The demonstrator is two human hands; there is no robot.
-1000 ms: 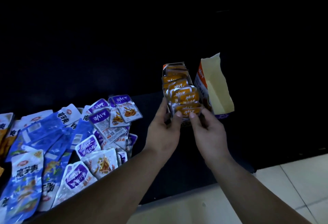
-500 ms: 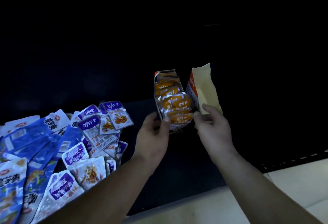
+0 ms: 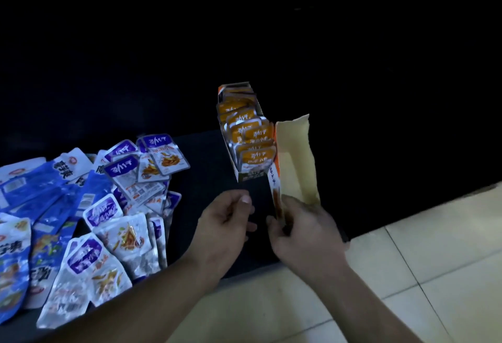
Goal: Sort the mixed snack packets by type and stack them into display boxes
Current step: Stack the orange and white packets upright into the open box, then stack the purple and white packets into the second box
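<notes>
A narrow display box [image 3: 249, 175] stands on the dark table, filled with a row of orange snack packets [image 3: 251, 132]. Its opened lid flap [image 3: 297, 158] hangs off the right side, tan inside, orange outside. My right hand [image 3: 304, 230] grips the lower end of that flap. Just below the box's near end is my left hand [image 3: 226, 223], apart from the box, fingers loosely curled with nothing in them. To the left lies a mixed pile of purple-and-white packets [image 3: 127, 179] and blue packets [image 3: 35, 188].
The dark table [image 3: 195, 152] ends at a near edge over a pale tiled floor [image 3: 407, 274]. Behind the box everything is black and unreadable. Dark bare tabletop lies between the pile and the box.
My left hand has let go of the box's near end and drawn back. My right hand has slid down the lid flap and taken its lower end. The view has shifted.
</notes>
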